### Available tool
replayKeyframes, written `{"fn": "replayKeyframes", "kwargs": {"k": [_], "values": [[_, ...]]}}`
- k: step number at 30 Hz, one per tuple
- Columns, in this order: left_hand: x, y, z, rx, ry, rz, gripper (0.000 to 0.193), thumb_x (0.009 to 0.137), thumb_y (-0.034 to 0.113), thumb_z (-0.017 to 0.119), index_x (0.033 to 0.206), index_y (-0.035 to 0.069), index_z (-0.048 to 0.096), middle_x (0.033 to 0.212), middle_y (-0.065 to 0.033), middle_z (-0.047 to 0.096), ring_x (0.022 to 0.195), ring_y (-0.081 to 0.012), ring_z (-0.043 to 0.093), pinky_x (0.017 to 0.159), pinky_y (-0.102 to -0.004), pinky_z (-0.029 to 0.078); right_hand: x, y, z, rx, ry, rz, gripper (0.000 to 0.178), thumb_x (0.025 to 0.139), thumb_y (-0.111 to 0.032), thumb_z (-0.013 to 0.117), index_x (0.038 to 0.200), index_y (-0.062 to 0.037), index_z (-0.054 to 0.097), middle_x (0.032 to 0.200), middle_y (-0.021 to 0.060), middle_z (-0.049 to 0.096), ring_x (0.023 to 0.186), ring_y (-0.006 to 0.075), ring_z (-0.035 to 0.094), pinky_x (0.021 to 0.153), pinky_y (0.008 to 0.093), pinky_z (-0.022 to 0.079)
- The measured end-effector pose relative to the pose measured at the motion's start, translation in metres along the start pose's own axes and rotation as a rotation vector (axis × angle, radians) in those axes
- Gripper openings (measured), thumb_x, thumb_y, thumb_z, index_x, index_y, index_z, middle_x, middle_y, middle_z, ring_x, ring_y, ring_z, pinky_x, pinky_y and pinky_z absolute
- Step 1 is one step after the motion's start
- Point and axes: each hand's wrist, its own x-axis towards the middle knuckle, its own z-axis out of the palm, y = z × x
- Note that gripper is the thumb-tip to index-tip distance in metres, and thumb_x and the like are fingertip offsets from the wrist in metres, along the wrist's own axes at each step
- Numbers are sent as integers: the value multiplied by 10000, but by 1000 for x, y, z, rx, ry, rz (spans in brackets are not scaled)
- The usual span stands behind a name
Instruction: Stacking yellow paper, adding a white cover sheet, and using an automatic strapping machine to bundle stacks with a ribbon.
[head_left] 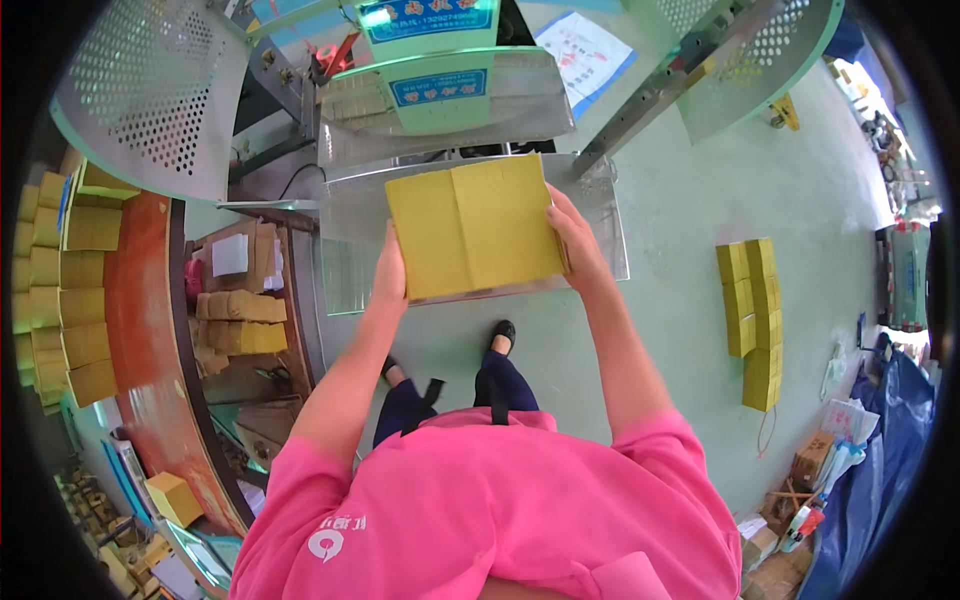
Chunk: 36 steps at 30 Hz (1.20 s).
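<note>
A yellow rectangular block [478, 228] with a crease down its middle is held up in front of me, above the metal tray [345, 270] of a machine. I cannot tell whether it is a carton or a stack of paper. My left hand [391, 270] presses against its left side. On the opposite side my right hand [578, 240] grips the edge, thumb near the upper corner. Parts of both hands' fingers are hidden behind the block.
Perforated metal guards [150, 95] flank the machine. To the left stands a red-brown table [150, 300] with yellow blocks [88, 325] stacked along it. More yellow blocks [750, 310] lie on the floor at right, near a blue tarp [880, 470]. Printed sheets [583, 60] lie behind.
</note>
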Motion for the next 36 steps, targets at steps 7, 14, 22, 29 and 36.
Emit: {"fn": "replayKeyframes", "kwargs": {"k": [7,14,22,29,36], "values": [[4,2,24,157,23,-87,656,998,575,328,1313,33,521,1224,-81,599,1112,-173,565,957,-319,433,15,6,-62,138,-56,151,543,961,-188,489,1456,-13,348,1422,89,460,1323,193,407,1089,314,308],[18,-4,14,114,-92,-24,638,991,569,369,1361,60,471,1296,-63,553,1196,-183,517,992,-349,411,15,11,-58,169,-46,156,555,970,-242,503,1461,-35,351,1431,77,451,1322,189,408,1081,308,319],[22,-2,14,77,-102,5,565,1014,490,380,1337,39,486,1242,-82,581,1086,-162,576,901,-303,469,13,25,-42,124,87,54,527,975,-213,475,1452,-19,359,1441,107,435,1315,192,410,1088,311,313],[30,-7,-9,48,-150,-67,520,1019,420,410,1362,32,458,1308,-92,538,1183,-165,523,982,-319,426,13,30,-35,124,151,40,494,996,-202,427,1431,26,369,1442,118,438,1326,206,409,1094,318,312],[28,-1,10,85,-143,80,505,1011,367,442,1393,37,419,1352,-90,499,1241,-178,475,1020,-323,393,19,17,-35,83,197,118,440,1024,-230,396,1415,-32,425,1392,108,481,1280,184,449,1067,320,359]]}}
